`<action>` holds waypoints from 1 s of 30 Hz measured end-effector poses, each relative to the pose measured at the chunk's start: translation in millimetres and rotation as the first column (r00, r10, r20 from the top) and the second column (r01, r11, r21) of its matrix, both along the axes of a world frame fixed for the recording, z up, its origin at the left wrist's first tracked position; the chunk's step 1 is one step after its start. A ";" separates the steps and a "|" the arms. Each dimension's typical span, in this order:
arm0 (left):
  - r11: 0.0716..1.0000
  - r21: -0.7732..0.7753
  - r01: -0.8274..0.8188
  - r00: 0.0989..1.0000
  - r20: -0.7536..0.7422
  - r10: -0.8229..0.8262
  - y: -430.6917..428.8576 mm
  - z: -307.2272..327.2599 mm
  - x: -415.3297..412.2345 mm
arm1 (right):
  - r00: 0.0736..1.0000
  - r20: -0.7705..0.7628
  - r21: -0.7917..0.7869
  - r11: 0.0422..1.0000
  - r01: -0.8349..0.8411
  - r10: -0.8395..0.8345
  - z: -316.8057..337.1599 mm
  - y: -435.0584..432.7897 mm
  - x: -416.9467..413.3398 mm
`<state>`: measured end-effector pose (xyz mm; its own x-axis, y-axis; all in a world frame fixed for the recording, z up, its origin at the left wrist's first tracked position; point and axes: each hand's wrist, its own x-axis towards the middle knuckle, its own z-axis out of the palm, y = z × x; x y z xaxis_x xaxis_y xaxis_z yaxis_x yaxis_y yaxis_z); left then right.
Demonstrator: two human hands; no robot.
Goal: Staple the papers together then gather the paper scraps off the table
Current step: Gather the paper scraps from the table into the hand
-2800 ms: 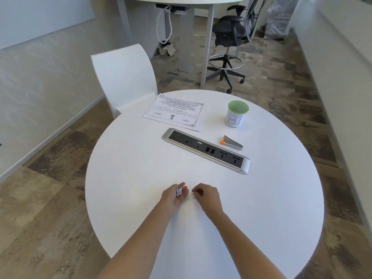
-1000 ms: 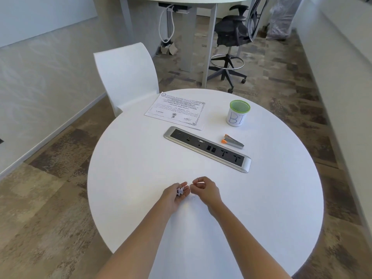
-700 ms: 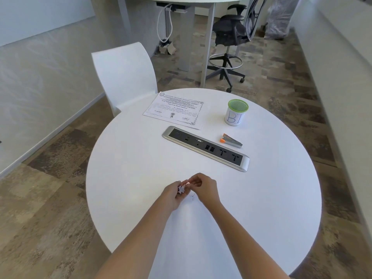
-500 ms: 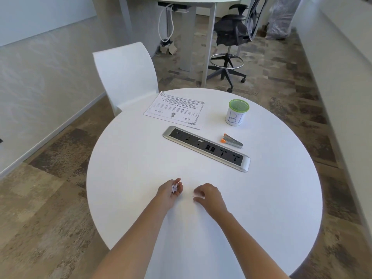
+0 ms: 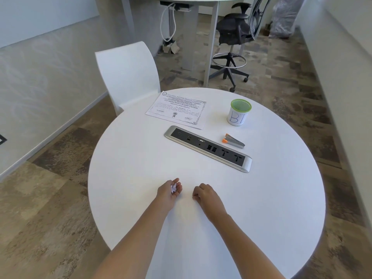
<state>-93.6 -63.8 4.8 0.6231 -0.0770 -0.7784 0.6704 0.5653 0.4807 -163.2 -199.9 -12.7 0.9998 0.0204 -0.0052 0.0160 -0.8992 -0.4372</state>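
Head view of a round white table [image 5: 261, 198] with both bare forearms reaching onto its near part. The left hand [image 5: 168, 191] lies palm up, its fingers [image 5: 175, 180] loosely cupped around a small clump of white paper scraps [image 5: 173, 187] resting in the palm. The right hand [image 5: 204, 195] rests knuckles up just beside the left, apart from it; its fingers [image 5: 196, 193] are curled inward with their tips against the tabletop, and whether they pinch a scrap cannot be told. Well beyond both sets of fingertips, a silver power strip [image 5: 208, 148] lies diagonally across the table's middle. Past the strip, farther from the fingers, lie the printed papers [image 5: 177, 109] toward the left hand's side, a small stapler [image 5: 234, 140] with orange ends toward the right hand's side, and a white cup [image 5: 238, 115] with a green mesh rim beyond the stapler. A white chair [image 5: 126, 73] stands at the table's far edge behind the papers.
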 end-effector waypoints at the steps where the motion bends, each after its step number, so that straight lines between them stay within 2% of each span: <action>1: 1.000 0.000 -0.011 1.000 0.003 0.011 0.5 0.3 0.1 | 1.000 0.014 -0.022 1.000 -0.007 0.007 -0.7 1.5 0.2; 4: 0.999 0.000 -0.032 0.999 0.008 0.032 1.8 1.7 -0.1 | 0.999 0.036 -0.035 0.999 0.008 -0.007 -7.6 3.2 1.3; 9: 0.999 0.013 -0.040 0.999 0.007 0.040 5.0 1.3 0.5 | 0.982 -0.021 0.168 0.967 0.190 -0.189 -4.7 -4.1 5.2; 11: 0.999 0.024 -0.039 0.999 0.008 0.039 5.1 0.5 0.8 | 0.980 -0.012 0.178 0.964 0.198 -0.200 -3.8 -5.8 2.9; 14: 0.999 0.034 -0.041 0.999 0.014 0.041 3.9 1.3 -0.4 | 0.990 0.026 0.145 0.981 0.132 -0.137 -4.6 -1.9 -4.0; 19: 0.999 0.022 -0.036 0.999 0.016 0.036 0.6 3.0 -2.2 | 0.998 0.045 -0.012 0.998 -0.054 0.054 -11.2 16.5 -10.1; 30: 0.999 0.046 -0.010 1.000 0.001 0.010 3.0 4.6 -2.8 | 0.997 -0.040 -0.134 0.989 -0.067 0.062 -2.1 18.6 -2.2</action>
